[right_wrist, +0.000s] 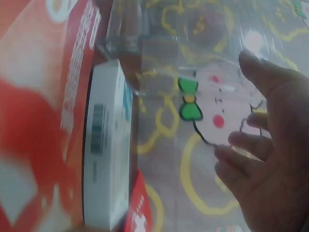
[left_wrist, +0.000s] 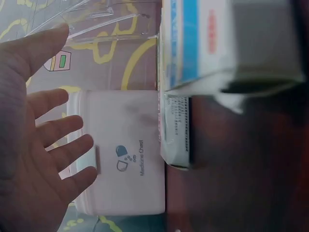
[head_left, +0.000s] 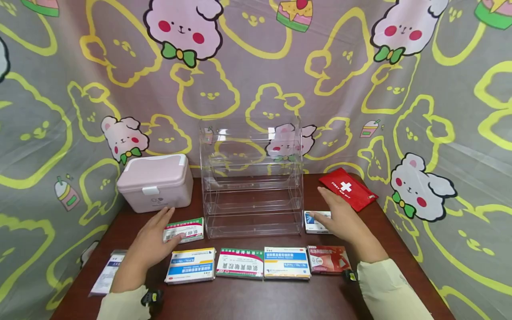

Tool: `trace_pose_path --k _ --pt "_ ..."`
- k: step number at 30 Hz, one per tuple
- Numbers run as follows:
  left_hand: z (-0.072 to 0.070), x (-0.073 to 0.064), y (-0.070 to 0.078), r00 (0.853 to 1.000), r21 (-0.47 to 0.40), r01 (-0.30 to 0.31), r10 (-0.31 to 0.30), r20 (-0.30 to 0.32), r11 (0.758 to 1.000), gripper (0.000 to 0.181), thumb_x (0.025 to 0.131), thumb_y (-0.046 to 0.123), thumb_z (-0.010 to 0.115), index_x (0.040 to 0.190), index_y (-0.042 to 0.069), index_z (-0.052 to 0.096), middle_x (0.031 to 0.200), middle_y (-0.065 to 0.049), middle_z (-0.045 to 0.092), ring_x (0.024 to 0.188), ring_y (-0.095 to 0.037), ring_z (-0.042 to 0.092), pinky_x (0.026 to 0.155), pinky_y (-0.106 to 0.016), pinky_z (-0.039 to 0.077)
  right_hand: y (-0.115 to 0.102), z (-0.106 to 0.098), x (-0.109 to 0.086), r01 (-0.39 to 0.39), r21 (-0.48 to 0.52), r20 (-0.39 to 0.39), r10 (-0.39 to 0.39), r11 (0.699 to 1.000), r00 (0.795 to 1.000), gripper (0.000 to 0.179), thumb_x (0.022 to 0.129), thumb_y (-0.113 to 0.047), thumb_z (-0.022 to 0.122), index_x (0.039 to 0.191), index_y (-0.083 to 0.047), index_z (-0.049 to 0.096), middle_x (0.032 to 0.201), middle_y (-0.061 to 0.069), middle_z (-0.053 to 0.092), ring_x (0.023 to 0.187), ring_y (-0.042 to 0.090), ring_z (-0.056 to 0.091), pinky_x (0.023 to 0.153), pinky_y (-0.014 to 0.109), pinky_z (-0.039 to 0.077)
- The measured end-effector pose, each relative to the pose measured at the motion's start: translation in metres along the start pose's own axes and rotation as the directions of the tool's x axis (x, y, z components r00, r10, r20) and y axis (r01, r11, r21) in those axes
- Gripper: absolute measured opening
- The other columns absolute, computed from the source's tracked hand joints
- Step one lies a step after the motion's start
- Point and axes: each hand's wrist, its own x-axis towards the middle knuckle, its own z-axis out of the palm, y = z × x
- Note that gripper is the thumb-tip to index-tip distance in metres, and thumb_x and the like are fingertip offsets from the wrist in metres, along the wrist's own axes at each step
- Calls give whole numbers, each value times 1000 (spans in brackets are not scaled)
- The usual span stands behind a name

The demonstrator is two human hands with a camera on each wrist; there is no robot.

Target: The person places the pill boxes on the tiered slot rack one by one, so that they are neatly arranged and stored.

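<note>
Rack (head_left: 255, 231) stood upright at mid-frame.
My left hand (head_left: 149, 242), lower left, was empty with fingers spread; my right hand (head_left: 349, 223), lower right, also empty, fingers loosely extended. Between left fingers and rack, nearer that hand, lay a green-and-white box (head_left: 192, 227), long axis sideways; a small blue-and-white box (head_left: 312, 226) lay beside my right thumb.
</note>
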Motion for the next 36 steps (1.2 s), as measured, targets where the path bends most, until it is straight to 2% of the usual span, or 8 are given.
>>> trace_pose_path --k 4,10,16,24,31,36 --pt "2 -9 -2 999 -25 25 -24 33 999 99 95 53 80 169 4 36 171 -32 35 153 -59 37 120 -80 36 -8 4 10 31 43 2 -31 999 1000 99 96 -45 82 171 -5 32 171 26 42 155 49 43 122 71 43" --pt "2 -24 -1 996 -59 37 -32 78 998 92 95 53 82 161 0 48 161 -34 48 147 -59 48 115 -78 45 -18 9 25 45 134 -10 -44 990 999 94 100 -42 79 171 -3 32 166 26 49 153 49 47 122 70 44" --pt "1 -33 -1 983 -94 83 -66 171 992 93 89 54 87 155 -3 54 156 -36 53 144 -59 51 115 -78 45 -25 16 39 12 303 -33 -2 953 999 83 104 -41 75 170 -6 37 162 22 55 149 46 53 120 69 48" --pt "6 -43 -7 969 -146 90 -53 239 985 91 81 52 95 150 3 63 153 -30 61 144 -56 54 116 -75 46 -34 27 47 -37 400 -86 77 916 993 72 107 -34 72 166 -4 44 162 23 55 151 44 52 122 65 46" --pt "9 -49 -10 958 -194 117 -59 282 974 87 75 42 101 146 8 67 150 -25 65 142 -51 57 118 -72 46 -42 32 51 -78 513 -107 154 855 982 63 108 -28 71 163 -7 50 144 22 69 130 40 69 107 58 61" --pt "15 -48 -15 949 -196 116 -51 310 974 91 71 40 103 148 8 66 150 -26 64 142 -50 57 118 -72 45 -44 31 53 -136 580 -91 230 803 969 58 108 -24 71 162 -11 52 142 20 69 133 37 66 111 56 59"
